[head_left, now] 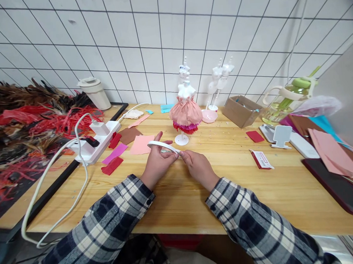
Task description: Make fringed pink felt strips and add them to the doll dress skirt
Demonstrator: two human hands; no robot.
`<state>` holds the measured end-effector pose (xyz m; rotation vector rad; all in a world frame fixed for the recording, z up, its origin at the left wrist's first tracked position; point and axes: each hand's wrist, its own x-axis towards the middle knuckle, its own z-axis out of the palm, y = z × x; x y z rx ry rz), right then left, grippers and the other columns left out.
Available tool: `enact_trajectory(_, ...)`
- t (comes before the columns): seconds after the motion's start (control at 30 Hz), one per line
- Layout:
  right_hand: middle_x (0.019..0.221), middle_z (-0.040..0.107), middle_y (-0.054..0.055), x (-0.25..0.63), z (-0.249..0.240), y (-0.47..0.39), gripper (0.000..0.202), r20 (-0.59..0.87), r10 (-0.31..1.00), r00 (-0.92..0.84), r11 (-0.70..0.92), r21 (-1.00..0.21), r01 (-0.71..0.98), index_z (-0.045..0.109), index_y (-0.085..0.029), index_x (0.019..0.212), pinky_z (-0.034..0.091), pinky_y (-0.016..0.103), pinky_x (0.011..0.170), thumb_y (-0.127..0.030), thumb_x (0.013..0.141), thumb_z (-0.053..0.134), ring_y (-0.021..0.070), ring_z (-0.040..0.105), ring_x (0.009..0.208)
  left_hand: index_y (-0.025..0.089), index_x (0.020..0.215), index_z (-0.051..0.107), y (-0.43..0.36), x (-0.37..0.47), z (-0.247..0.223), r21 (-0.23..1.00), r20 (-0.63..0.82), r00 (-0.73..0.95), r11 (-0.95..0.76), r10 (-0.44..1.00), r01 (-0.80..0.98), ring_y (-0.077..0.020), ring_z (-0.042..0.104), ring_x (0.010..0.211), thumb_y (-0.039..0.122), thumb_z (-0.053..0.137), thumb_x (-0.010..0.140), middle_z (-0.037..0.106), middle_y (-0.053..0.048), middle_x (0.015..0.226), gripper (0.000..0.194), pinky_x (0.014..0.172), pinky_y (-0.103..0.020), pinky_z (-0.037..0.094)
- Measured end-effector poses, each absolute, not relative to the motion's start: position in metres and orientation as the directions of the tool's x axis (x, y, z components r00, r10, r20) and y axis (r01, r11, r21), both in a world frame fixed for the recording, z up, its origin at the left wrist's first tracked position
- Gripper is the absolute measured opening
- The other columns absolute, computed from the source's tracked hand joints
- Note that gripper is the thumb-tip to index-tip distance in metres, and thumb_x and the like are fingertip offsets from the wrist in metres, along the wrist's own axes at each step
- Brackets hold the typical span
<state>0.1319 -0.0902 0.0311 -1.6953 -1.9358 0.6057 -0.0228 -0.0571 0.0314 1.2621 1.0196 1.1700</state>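
Note:
A thin roll of white tape (164, 145) is held over the middle of the table. My left hand (158, 160) grips it, with fingers through or behind the ring. At the ring's right end, my right hand (197, 164) pinches its edge; whether a loose tape end sits between those fingers is too small to see. Just beyond my hands stands a small white dress form (186, 90) on a round base, wearing a pink paper skirt (186, 110) with magenta and red fringed layers below. A square of pink crepe paper (141, 144) lies beside my left hand.
Paper scraps (114, 153) and a white power strip (101, 140) with looping cables lie left, near feathers (28, 101) and a cup (94, 93). Behind are more dress forms (218, 79) and a cardboard box (241, 111). On the right are a bottle (294, 97), phone stand (281, 136) and paper sheets (335, 152).

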Motion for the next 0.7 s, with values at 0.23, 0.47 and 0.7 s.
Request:
enact_trajectory(0.23, 0.068, 0.062, 0.001, 0.135, 0.027, -0.086, 0.051, 0.097, 0.987, -0.13, 0.161, -0.652, 0.741, 0.06, -0.022, 0.076, 0.028, 0.025, 0.056, -0.049, 0.098, 0.023, 0.0142, 0.049, 0.059, 0.03, 0.148, 0.014, -0.058, -0.025, 0.034, 0.998, 0.057, 0.203, -0.048, 0.977, -0.05, -0.0107, 0.065, 0.074, 0.02, 0.076, 0.065, 0.054, -0.009, 0.121, 0.104, 0.076, -0.03, 0.054)
enact_trajectory(0.47, 0.065, 0.06, 0.002, 0.142, 0.029, -0.083, 0.055, 0.096, 0.992, -0.083, 0.126, -0.699, 0.704, 0.056, -0.02, 0.067, 0.029, 0.025, 0.058, -0.05, 0.097, 0.021, 0.014, 0.05, 0.061, 0.03, 0.148, 0.015, -0.05, -0.033, 0.034, 0.997, 0.081, 0.16, -0.08, 0.984, -0.011, -0.0109, 0.065, 0.073, 0.02, 0.075, 0.065, 0.055, -0.008, 0.116, 0.102, 0.075, -0.031, 0.054)
enact_trajectory(0.7, 0.056, 0.049, -0.003, 0.145, 0.037, -0.086, 0.042, 0.227, 0.974, 0.008, 0.178, -0.782, 0.597, 0.062, -0.018, 0.068, 0.03, 0.024, 0.054, -0.055, 0.085, 0.05, 0.0113, 0.044, 0.054, 0.032, 0.148, 0.013, -0.05, -0.034, 0.037, 0.994, 0.112, 0.137, -0.108, 0.984, -0.033, -0.0096, 0.066, 0.075, 0.019, 0.075, 0.065, 0.052, -0.008, 0.123, 0.104, 0.077, -0.028, 0.054)
